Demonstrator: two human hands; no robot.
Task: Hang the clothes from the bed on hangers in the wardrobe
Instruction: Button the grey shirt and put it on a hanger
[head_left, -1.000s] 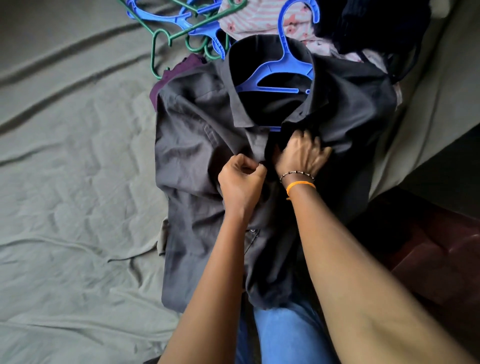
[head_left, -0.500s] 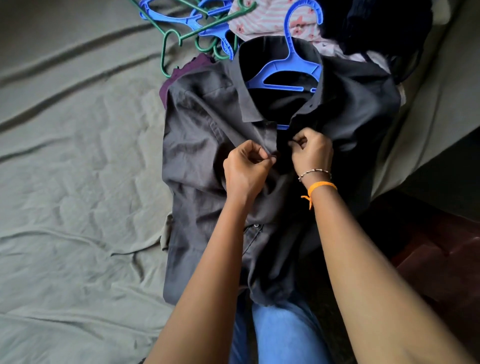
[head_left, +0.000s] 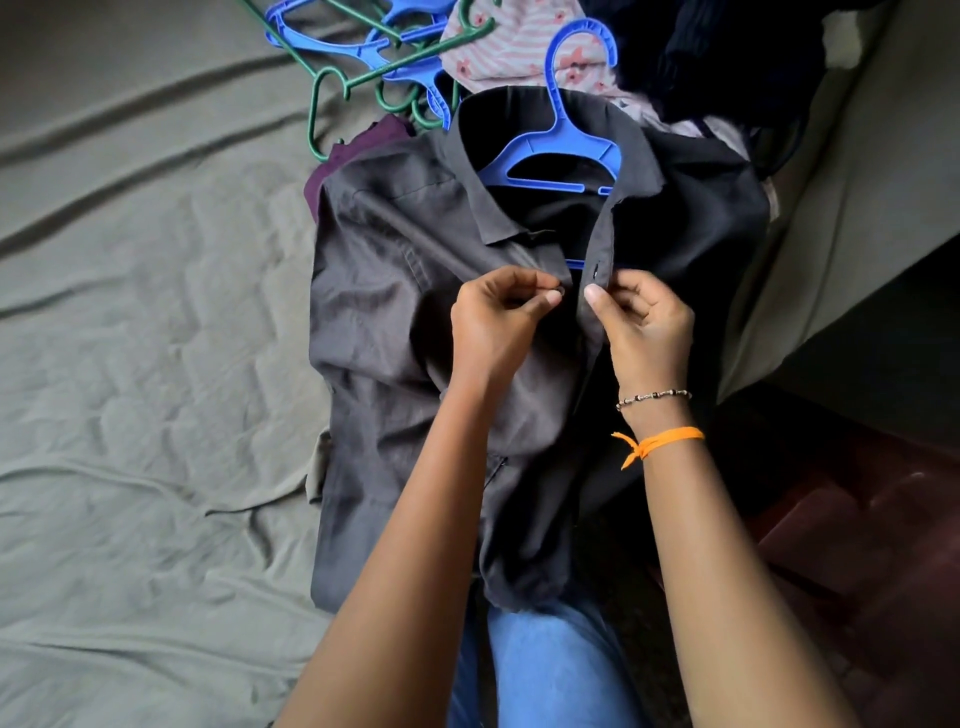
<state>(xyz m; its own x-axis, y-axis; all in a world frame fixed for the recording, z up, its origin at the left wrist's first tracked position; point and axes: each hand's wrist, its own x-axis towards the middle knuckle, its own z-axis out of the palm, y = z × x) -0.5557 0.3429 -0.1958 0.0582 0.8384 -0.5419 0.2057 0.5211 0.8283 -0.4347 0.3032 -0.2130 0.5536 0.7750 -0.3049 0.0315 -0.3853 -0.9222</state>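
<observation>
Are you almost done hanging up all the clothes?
Not yet. Done: a blue hanger already sits inside the grey shirt. In hand: the left hand and right hand pinch its front edges, apparently buttoning. Left: more clothes and spare hangers lie on the bed.

shirt (head_left: 395, 322): matt grey cloth, creased | hanger (head_left: 558, 150): smooth glossy blue plastic | bedsheet (head_left: 156, 364): matt wrinkled cloth
</observation>
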